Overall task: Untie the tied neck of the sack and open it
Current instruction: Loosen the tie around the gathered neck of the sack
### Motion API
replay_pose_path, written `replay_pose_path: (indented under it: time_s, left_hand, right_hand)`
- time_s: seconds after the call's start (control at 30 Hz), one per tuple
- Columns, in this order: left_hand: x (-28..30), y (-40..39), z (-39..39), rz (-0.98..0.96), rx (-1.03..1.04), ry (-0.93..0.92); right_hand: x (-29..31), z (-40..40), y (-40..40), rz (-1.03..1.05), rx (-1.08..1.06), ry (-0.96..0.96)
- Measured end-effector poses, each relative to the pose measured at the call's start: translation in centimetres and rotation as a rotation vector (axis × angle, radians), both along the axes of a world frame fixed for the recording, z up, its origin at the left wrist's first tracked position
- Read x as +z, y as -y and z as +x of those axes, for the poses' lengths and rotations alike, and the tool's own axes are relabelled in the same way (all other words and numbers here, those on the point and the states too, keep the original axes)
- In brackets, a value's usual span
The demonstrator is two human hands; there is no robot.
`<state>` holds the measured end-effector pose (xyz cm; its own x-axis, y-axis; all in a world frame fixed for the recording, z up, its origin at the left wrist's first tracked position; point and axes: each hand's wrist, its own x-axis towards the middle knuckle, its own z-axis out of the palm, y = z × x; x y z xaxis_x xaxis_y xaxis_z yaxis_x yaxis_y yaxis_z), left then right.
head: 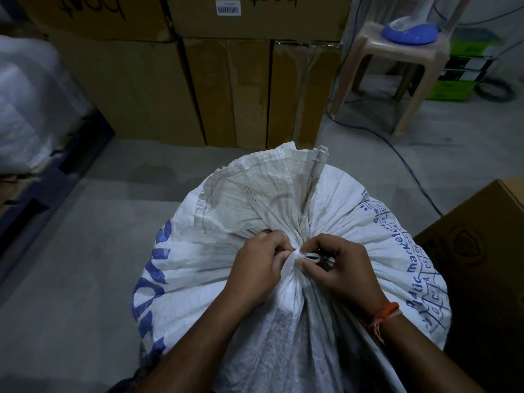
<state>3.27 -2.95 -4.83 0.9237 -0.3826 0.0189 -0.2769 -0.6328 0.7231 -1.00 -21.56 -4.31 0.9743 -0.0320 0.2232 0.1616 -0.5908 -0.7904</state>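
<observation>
A full white woven sack (198,265) with blue print stands on the floor in front of me. Its neck is gathered and tied with a white strip (304,255) at the middle. Above the tie, the loose top of the sack (263,188) fans out away from me. My left hand (258,270) pinches the gathered neck from the left. From the right, my right hand (340,270) has its fingertips closed on the white tie, with an orange thread band on that wrist.
Stacked cardboard boxes (226,89) stand behind the sack. A beige plastic stool (397,58) carrying a blue object is at the back right, with cables on the floor. Another cardboard box (476,251) sits close on the right. White wrapped bundles (25,103) lie at the left.
</observation>
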Motion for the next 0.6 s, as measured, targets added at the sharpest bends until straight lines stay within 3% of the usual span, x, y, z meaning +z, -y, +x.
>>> replay_pose_path:
  time_s: [0.6]
  left_hand:
    - [0.42,-0.61,0.27,-0.095,-0.033,-0.024]
  right_hand:
    - [-0.39,0.1,-0.22,0.042,0.0,-0.019]
